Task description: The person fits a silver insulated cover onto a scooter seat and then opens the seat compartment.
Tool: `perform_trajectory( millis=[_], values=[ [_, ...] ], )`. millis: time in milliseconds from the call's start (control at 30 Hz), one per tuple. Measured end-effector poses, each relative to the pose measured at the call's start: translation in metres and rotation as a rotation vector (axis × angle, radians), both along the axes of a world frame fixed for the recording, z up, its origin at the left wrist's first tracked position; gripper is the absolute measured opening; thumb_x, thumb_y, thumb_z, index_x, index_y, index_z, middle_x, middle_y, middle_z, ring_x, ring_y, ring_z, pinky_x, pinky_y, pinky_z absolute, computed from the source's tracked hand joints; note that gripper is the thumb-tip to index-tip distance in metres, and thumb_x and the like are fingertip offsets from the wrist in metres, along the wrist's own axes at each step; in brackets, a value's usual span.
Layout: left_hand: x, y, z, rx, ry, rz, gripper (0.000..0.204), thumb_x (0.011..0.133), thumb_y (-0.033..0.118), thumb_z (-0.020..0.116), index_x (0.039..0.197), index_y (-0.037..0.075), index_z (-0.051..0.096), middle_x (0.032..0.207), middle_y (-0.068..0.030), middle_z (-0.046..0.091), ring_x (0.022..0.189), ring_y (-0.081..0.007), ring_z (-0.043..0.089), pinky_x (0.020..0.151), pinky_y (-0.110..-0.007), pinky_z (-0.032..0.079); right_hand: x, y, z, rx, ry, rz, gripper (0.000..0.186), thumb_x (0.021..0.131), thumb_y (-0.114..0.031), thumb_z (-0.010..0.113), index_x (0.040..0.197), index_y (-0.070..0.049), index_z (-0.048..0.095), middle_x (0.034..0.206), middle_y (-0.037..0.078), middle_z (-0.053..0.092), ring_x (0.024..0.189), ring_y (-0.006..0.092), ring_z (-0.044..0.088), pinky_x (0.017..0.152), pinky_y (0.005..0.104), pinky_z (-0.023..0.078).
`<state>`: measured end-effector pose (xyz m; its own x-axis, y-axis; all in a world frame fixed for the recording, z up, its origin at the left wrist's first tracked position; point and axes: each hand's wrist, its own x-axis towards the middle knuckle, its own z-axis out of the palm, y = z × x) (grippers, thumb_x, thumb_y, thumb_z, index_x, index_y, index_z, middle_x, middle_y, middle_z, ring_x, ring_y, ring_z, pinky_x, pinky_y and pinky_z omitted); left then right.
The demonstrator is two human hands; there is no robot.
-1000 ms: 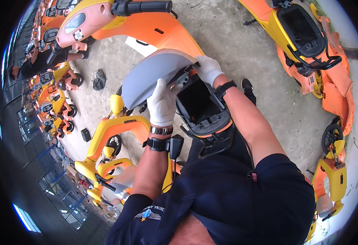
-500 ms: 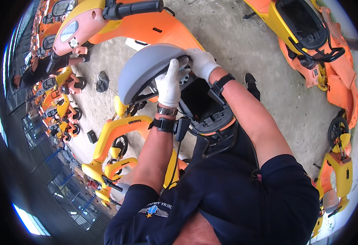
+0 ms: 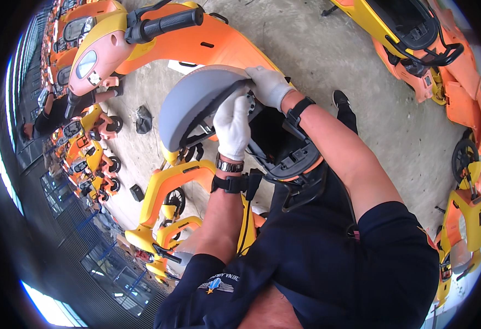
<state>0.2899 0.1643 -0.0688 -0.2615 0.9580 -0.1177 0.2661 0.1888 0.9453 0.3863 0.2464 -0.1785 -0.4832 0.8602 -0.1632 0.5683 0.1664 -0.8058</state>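
A grey scooter seat [image 3: 194, 104] stands tilted up over the open black storage well [image 3: 276, 134] of an orange scooter [image 3: 235, 46]. At the seat's far right end, my right hand [image 3: 268, 86], in a white glove, is closed around the rim. My left hand [image 3: 233, 127], gloved too, is at the seat's underside beside the hinge area. Its fingers are curled in, and whatever they hold is hidden behind the glove. Dark straps circle both wrists, and a metal watch [image 3: 230, 164] sits on the left one.
The scooter's handlebar [image 3: 166, 24] reaches in at upper left. Yellow-orange scooter frames [image 3: 177, 178] stand at my left, with more parked beyond. A person [image 3: 59, 112] bends among them. At right are another scooter [image 3: 402, 27] and loose orange panels [image 3: 459, 104]. A black bag [image 3: 143, 119] lies on concrete.
My left hand has turned and its raised thumb has folded in toward the seat's underside. My right hand keeps its place on the rim. The whole view has shifted slightly.
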Motion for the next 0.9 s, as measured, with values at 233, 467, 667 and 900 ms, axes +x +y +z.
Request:
perform_trajectory(
  millis=[233, 467, 667, 900],
  values=[
    [-0.002, 0.012, 0.004, 0.057, 0.484, -0.298, 0.024, 0.087, 0.005, 0.063, 0.110, 0.000, 0.066, 0.096, -0.0142, 0.062, 0.088, -0.0240, 0.063, 0.077, -0.030, 0.050, -0.001, 0.005, 0.006, -0.045, -0.058, 0.036, 0.021, 0.086, -0.016, 0.056, 0.105, -0.007, 0.058, 0.110, 0.018, 0.063, 0.102, 0.0364, 0.062, 0.087, 0.0432, 0.049],
    [-0.002, 0.019, 0.006, -0.024, 0.398, -0.316, 0.022, 0.085, 0.010, 0.066, 0.104, -0.001, 0.067, 0.091, -0.0146, 0.065, 0.079, -0.0227, 0.065, 0.073, -0.032, 0.052, 0.001, 0.010, 0.004, -0.051, -0.045, 0.080, 0.029, 0.083, -0.024, 0.062, 0.107, -0.009, 0.057, 0.110, 0.018, 0.062, 0.102, 0.0367, 0.061, 0.086, 0.0434, 0.049],
    [-0.013, 0.045, 0.016, -0.175, 0.431, -0.535, 0.023, 0.085, 0.020, 0.065, 0.096, 0.000, 0.069, 0.074, -0.0119, 0.067, 0.068, -0.0247, 0.065, 0.066, -0.033, 0.051, 0.004, 0.009, 0.000, -0.003, -0.052, 0.110, 0.032, 0.081, -0.026, 0.063, 0.107, -0.010, 0.057, 0.110, 0.018, 0.061, 0.101, 0.0371, 0.061, 0.085, 0.0433, 0.050],
    [-0.011, 0.073, 0.033, -0.448, 0.418, -0.641, 0.027, 0.087, 0.024, 0.065, 0.093, -0.002, 0.069, 0.068, -0.0041, 0.062, 0.060, -0.0118, 0.059, 0.056, -0.026, 0.048, 0.006, 0.013, -0.013, -0.016, 0.048, 0.136, 0.027, 0.082, -0.024, 0.060, 0.105, -0.010, 0.058, 0.106, 0.018, 0.062, 0.099, 0.0386, 0.061, 0.084, 0.0439, 0.049]
  ],
)
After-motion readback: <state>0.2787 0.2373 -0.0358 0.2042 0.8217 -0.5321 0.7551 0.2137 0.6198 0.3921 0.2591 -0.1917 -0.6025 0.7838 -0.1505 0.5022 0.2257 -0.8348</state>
